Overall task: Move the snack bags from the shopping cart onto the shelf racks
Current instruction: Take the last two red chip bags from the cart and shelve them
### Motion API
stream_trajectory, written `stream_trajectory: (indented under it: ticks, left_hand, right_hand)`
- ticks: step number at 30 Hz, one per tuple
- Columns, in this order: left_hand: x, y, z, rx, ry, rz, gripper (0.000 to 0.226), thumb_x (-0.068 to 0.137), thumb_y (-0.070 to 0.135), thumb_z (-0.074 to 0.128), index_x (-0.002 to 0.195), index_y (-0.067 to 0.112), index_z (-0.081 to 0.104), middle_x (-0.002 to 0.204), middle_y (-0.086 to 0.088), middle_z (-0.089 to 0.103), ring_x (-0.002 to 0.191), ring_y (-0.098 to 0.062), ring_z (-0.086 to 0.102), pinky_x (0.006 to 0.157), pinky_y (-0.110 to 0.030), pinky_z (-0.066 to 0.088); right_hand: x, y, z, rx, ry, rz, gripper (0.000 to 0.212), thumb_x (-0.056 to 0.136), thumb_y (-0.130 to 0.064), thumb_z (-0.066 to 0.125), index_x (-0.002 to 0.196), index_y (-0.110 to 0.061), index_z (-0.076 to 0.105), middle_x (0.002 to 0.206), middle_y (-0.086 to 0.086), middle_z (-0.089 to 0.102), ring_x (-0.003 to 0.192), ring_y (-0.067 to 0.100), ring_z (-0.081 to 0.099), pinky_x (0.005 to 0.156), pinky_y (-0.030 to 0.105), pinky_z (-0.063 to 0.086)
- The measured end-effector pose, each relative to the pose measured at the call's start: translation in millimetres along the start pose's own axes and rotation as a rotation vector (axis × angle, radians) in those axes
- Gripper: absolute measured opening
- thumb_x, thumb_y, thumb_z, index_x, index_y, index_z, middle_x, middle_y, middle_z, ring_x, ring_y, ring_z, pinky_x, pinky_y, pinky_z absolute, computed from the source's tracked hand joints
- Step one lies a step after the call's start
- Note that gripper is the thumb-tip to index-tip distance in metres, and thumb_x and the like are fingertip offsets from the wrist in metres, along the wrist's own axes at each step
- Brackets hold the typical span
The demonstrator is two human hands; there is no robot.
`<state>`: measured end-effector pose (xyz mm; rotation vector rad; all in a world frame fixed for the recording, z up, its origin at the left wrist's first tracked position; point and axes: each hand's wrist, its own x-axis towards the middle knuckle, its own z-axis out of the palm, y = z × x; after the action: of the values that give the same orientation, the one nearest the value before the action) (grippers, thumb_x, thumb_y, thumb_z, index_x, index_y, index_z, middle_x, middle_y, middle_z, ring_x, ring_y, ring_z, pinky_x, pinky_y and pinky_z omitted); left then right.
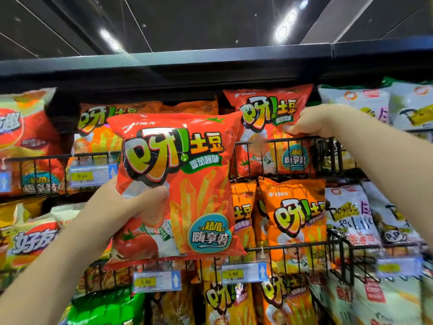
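My left hand (121, 207) grips a red snack bag (187, 174) with French fries printed on it, held up in front of the top wire rack (293, 140). My right hand (314, 123) pinches the right edge of a second, matching red bag (269, 113) that stands upright inside that top rack. Another red bag of the same kind (98, 123) sits further left in the rack, partly hidden behind the held one. The shopping cart is out of view.
Orange fries bags (293, 219) fill the rack below. White bags (365, 109) crowd the right side, red and yellow chip bags (25, 137) the left. Price tags (91, 175) hang on the rack fronts. A black shelf top (210, 64) runs overhead.
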<state>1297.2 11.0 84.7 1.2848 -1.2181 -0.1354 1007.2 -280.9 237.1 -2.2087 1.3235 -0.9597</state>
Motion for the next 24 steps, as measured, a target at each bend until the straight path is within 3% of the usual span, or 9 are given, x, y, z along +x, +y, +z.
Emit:
stream_trajectory:
  ticks: [3,7,9,11,15,18,20,22,24]
  left_hand:
    - [3,-4,-2,0.001,-0.002,0.025,0.081,0.033,0.075,0.088,0.109,0.052,0.071,0.108,0.017,0.078,0.099,-0.012,0.074,0.087,-0.041,0.056]
    - [6,-7,1,-0.04,-0.009,0.008,0.071,0.049,0.064,0.094,0.113,0.042,0.072,0.105,0.013,0.079,0.096,-0.014,0.076,0.086,-0.042,0.056]
    - [8,-8,4,-0.038,-0.011,0.023,0.069,0.049,0.063,0.094,0.11,0.039,0.072,0.099,0.015,0.079,0.084,-0.006,0.075,0.077,-0.034,0.054]
    - [10,-6,7,-0.022,-0.014,0.025,0.061,0.056,0.061,0.093,0.108,0.039,0.072,0.097,0.014,0.079,0.085,-0.008,0.075,0.076,-0.034,0.053]
    - [18,5,13,-0.016,-0.019,0.033,0.046,0.066,0.047,0.083,0.11,0.04,0.072,0.1,0.013,0.079,0.095,-0.014,0.075,0.087,-0.042,0.056]
    - [23,18,18,-0.017,-0.03,0.067,0.045,0.065,0.046,0.082,0.107,0.038,0.072,0.093,0.016,0.079,0.081,-0.004,0.075,0.078,-0.034,0.054]
    - [28,28,21,-0.017,-0.003,0.094,0.042,0.065,0.044,0.083,0.103,0.033,0.071,0.082,0.017,0.078,0.073,-0.004,0.074,0.07,-0.029,0.053]
    - [35,37,22,-0.011,0.014,0.113,0.041,0.066,0.043,0.085,0.103,0.033,0.069,0.079,0.018,0.077,0.075,-0.007,0.075,0.069,-0.029,0.055]
    - [41,49,21,-0.016,0.022,0.139,0.049,0.065,0.046,0.09,0.108,0.033,0.07,0.089,0.015,0.079,0.083,-0.01,0.077,0.077,-0.035,0.058]
  right_hand:
    - [-14,-2,8,-0.304,0.237,-0.08,0.061,0.095,-0.052,0.065,0.129,-0.002,0.058,0.124,0.017,0.065,0.11,0.036,0.063,0.093,0.042,0.053]
    - [-27,-2,17,-0.22,0.358,-0.135,0.042,0.095,-0.043,0.068,0.106,-0.004,0.053,0.105,0.013,0.063,0.09,0.029,0.057,0.075,0.036,0.043]
    - [-32,-3,19,-0.198,0.39,-0.138,0.044,0.095,-0.041,0.069,0.113,-0.005,0.053,0.107,0.014,0.062,0.09,0.028,0.055,0.074,0.035,0.041]
    - [-37,-3,20,-0.191,0.41,-0.133,0.053,0.095,-0.041,0.069,0.125,-0.001,0.052,0.113,0.016,0.062,0.098,0.03,0.058,0.075,0.035,0.041]
    - [-43,4,24,-0.129,0.47,-0.117,0.066,0.091,-0.045,0.073,0.136,-0.004,0.045,0.13,0.017,0.059,0.117,0.036,0.059,0.08,0.039,0.047]
    - [-49,11,28,-0.259,0.621,-0.203,0.07,0.087,-0.048,0.075,0.136,-0.007,0.048,0.131,0.018,0.057,0.12,0.037,0.056,0.094,0.051,0.053]
    - [-63,7,30,-0.275,0.7,-0.368,0.065,0.09,-0.045,0.073,0.139,-0.01,0.05,0.134,0.016,0.056,0.125,0.035,0.053,0.101,0.05,0.049]
    - [-84,-5,33,-0.042,0.589,-0.506,0.057,0.095,-0.047,0.065,0.142,-0.018,0.051,0.138,0.007,0.058,0.127,0.023,0.055,0.107,0.04,0.045]
    - [-104,-21,38,0.255,0.283,-0.54,0.064,0.089,-0.07,0.058,0.138,-0.03,0.051,0.131,-0.008,0.064,0.121,0.009,0.06,0.11,0.039,0.046]
